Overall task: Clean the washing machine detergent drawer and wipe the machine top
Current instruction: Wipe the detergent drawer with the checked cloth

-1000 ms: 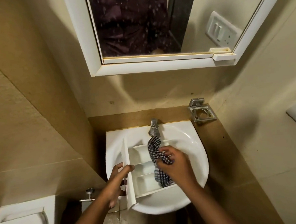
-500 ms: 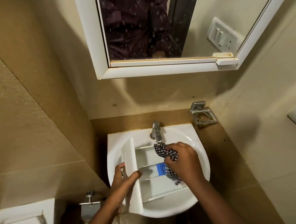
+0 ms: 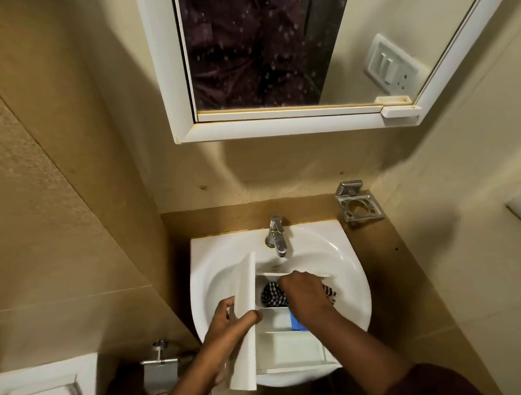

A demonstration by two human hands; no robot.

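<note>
Over a white basin (image 3: 202,262) beneath a wall mirror (image 3: 279,126), left hand (image 3: 230,321) clamped on drawer (image 3: 287,351) front, right hand (image 3: 305,295) bunching checked cloth (image 3: 273,297) inside.

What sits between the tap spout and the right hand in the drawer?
In the head view, only bare white sink basin and the detergent drawer far wall lie between the tap and the right hand, which presses the checked cloth.

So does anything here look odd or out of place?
Only the white detergent drawer: it lies tilted in the sink, the left hand holding its front panel while the right hand pushes a checked cloth inside.
</note>
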